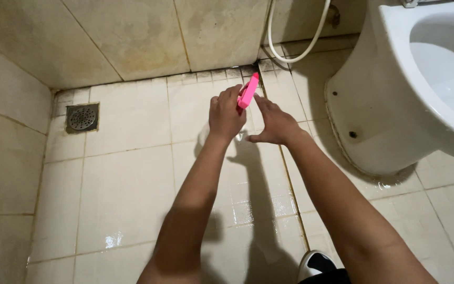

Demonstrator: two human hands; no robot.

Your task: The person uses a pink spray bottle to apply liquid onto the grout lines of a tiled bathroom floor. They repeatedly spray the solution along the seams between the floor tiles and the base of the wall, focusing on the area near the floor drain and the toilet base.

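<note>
My left hand (226,113) grips a pink spray trigger head (248,92), with a clear bottle partly hidden beneath the hand. My right hand (274,123) is beside it, fingers reaching up to the pink part and thumb spread out. Both hands hover over the wet, white-tiled floor (127,179) near the dirty grout line at the wall's base.
A white toilet (395,94) stands at the right. A metal floor drain (82,117) sits in the far left corner. A white hose (295,50) hangs against the beige wall. My shoe tip (316,263) shows at the bottom.
</note>
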